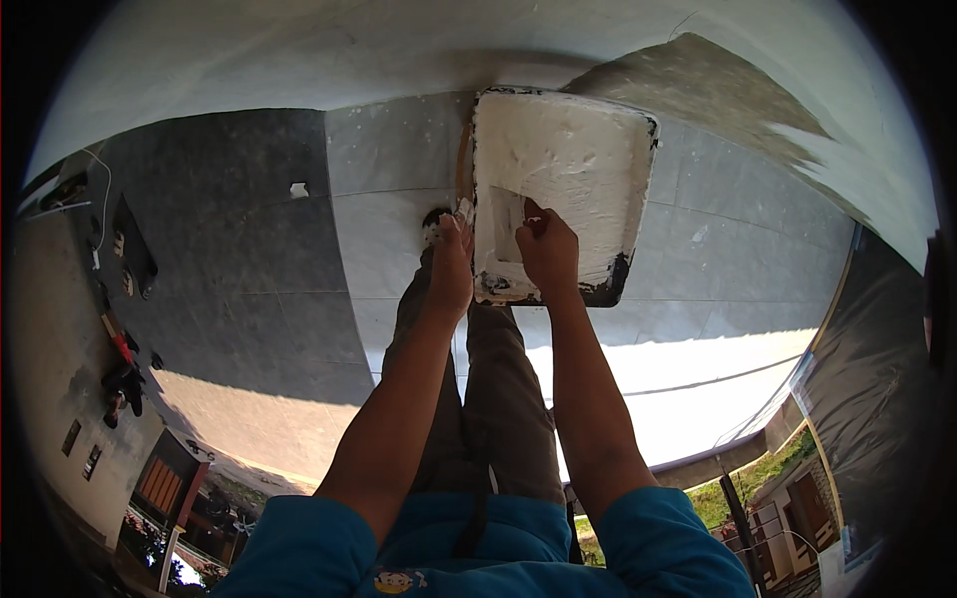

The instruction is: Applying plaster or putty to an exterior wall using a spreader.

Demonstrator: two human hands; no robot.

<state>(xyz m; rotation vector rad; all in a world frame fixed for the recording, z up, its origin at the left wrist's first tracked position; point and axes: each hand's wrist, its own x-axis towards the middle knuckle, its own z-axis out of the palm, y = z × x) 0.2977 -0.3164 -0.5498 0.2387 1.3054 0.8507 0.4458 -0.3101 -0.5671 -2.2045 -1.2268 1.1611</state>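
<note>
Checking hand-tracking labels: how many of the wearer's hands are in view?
2: the left hand at the left edge of the tray, the right hand over the tray, gripping a flat tool. Neither is hidden.

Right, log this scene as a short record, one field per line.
left hand: at the left edge of the black-rimmed rectangular tray; grip unclear
right hand: gripping a flat grey rectangular trowel
tray contents: thick white paste
floor: grey, darker at left
wall: pale, with a brownish-grey patch at upper right
</note>
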